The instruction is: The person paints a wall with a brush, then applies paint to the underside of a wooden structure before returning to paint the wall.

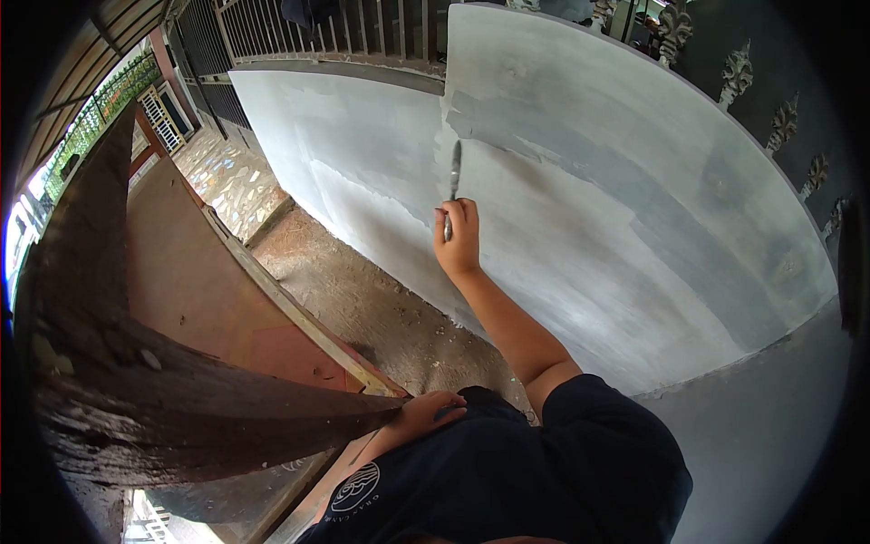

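My right hand point(459, 240) is closed around the handle of a paintbrush point(456, 170), arm stretched forward. The brush points upward, its dark tip at or just in front of the wall point(544, 227), near a vertical step in its face. Patchy white and grey paint covers this wall, with darker grey bands curving across the right part. Down by my waist, my left hand point(428, 415) lies against my dark shirt, beside the end of a dark wooden beam point(227, 390). Its fingers are stretched out and loosely apart, and nothing shows in them.
A reddish-brown board with a wooden edge point(208, 272) stands close on my left. Bare ground point(362, 281) runs between it and the wall. Metal railings point(362, 32) top the lower wall section, and ornamental spikes point(739, 72) line the upper right edge. Stone paving point(227, 177) lies farther off.
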`<state>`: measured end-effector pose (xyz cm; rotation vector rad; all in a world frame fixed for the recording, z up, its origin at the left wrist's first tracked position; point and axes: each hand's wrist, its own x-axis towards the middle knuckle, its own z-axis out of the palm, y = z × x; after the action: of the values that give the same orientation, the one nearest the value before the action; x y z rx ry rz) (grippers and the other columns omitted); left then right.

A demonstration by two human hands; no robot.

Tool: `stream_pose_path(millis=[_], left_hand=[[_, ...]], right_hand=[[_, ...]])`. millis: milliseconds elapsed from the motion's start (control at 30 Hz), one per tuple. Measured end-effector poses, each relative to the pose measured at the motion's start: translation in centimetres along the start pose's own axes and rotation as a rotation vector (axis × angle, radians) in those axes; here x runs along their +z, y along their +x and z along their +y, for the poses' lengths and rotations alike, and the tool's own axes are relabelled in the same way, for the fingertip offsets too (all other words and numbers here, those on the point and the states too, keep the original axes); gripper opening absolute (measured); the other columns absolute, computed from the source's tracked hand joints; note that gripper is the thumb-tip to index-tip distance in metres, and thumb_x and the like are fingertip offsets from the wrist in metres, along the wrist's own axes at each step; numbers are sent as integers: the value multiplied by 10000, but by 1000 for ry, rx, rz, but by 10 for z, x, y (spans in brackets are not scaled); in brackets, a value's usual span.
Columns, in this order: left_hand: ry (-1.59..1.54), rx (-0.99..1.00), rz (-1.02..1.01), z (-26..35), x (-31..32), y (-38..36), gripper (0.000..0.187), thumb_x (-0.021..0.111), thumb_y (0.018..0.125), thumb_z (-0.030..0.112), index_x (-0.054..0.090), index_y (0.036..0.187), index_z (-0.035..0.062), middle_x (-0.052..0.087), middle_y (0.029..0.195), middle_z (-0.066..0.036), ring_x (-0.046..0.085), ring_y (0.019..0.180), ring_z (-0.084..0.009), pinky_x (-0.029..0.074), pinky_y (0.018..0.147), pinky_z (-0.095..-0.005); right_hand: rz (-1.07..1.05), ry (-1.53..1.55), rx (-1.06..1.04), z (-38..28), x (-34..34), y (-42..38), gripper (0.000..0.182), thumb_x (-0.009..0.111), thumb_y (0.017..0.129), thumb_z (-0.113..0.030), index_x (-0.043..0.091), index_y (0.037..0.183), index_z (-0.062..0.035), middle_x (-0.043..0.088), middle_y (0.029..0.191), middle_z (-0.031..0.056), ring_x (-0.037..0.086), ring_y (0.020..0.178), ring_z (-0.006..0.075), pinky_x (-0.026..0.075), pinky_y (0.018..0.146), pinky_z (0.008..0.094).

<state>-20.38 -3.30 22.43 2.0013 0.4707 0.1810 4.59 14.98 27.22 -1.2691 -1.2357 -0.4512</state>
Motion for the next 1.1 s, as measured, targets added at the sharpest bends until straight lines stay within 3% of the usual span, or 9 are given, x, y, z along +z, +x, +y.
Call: stream_pose_path(millis=[267,700,967,1100], left_hand=[[28,43,48,-3,2,1,263,663,1010,255,658,1205,79,723,1112,-96,701,1072,-239,536,940,-342],[34,-10,19,8,-3,2,303,616,1030,308,647,1225,79,703,1156,-124,683,1104,-280,541,943,-382],[-4,64,11,-19,6,5,297,602,1038,309,642,1231,86,704,1145,-123,683,1092,-281,539,944,-379],[-15,84,-14,-23,6,7,295,585,1048,310,640,1231,85,707,1135,-123,686,1087,-284,542,941,-379]], right_hand=[[43,49,134,6,-5,-9,113,662,952,-60,576,1010,-13,591,944,160,583,878,344,490,762,426],[-20,76,-21,31,12,33,135,672,940,-43,581,1037,-21,594,981,167,589,900,363,487,778,431],[188,-193,-58,26,-64,-3,166,651,936,-9,562,1076,-14,549,1033,212,557,930,382,468,803,446],[249,-226,41,25,-80,-26,190,654,927,-21,570,1098,-18,504,1134,262,524,970,395,455,838,461]])
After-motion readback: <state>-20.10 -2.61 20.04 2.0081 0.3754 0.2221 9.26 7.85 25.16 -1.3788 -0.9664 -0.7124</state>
